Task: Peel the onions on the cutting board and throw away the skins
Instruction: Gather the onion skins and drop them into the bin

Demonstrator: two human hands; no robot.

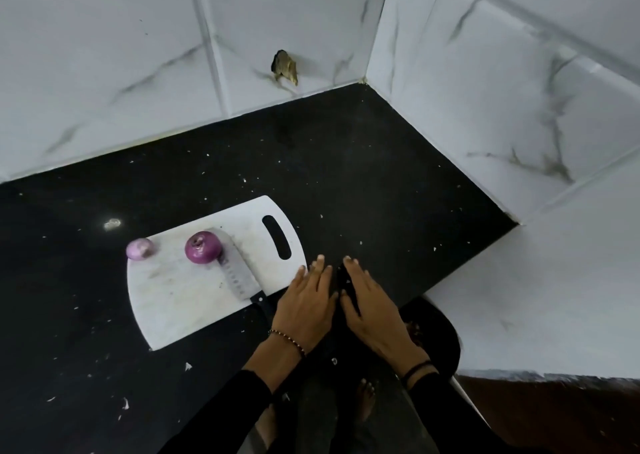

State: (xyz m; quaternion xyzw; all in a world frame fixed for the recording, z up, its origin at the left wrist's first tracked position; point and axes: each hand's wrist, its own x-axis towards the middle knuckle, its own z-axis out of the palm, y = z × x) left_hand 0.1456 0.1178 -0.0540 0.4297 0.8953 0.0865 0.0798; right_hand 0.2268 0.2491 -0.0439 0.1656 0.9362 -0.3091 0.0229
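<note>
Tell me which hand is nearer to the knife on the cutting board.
Left. The left hand lies flat just beside the knife, at its black handle. The right hand lies flat on the far side of the left hand, farther from the knife.

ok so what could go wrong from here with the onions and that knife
1. The knife lies on the cutting board with its blade beside the larger onion; reaching for that onion could bring fingers onto the edge.
2. The smaller onion sits at the board's far left corner and may roll onto the counter.
3. The left hand rests close to the knife's handle and could knock it.
</note>
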